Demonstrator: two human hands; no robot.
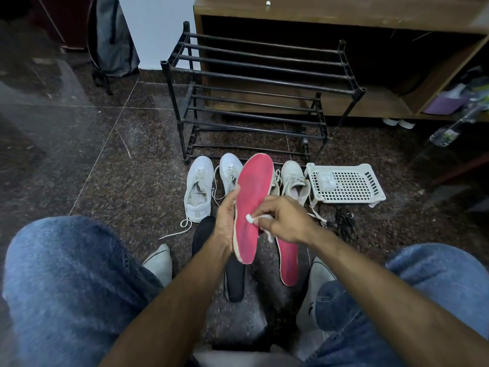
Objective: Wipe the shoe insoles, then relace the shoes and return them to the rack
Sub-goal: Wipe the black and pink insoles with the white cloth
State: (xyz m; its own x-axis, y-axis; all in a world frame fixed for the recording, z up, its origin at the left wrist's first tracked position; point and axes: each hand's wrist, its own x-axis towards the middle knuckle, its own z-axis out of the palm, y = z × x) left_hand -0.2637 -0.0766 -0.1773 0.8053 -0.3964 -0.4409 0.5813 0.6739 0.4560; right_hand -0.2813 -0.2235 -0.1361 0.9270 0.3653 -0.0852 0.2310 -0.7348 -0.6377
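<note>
Starting at the far left, a grey backpack (113, 38) leans against the wall, and the black shoe rack (254, 83) stands bare ahead of us on the dark stone floor (79, 144). Nearer, a row of white shoes begins with the leftmost white sneaker (199, 190), its lace trailing loose toward us. Our left hand (225, 221) grips the left edge of the raised red insole (252, 207), fingers curled round it, so the insole stands with its long axis running from near to far, heel end toward us and toe end pointing at the rack. A black insole (234, 279) lies on the floor just below it. Our right hand (283, 218) reaches in from the right and pinches a small white wipe (251, 218) against the insole's red face near its middle. We judge the wiping to be under way, and the stroke should travel along that long axis. A second red insole (288, 260) lies on the floor under the right wrist. Further right sits a white perforated tray (349, 184).
</note>
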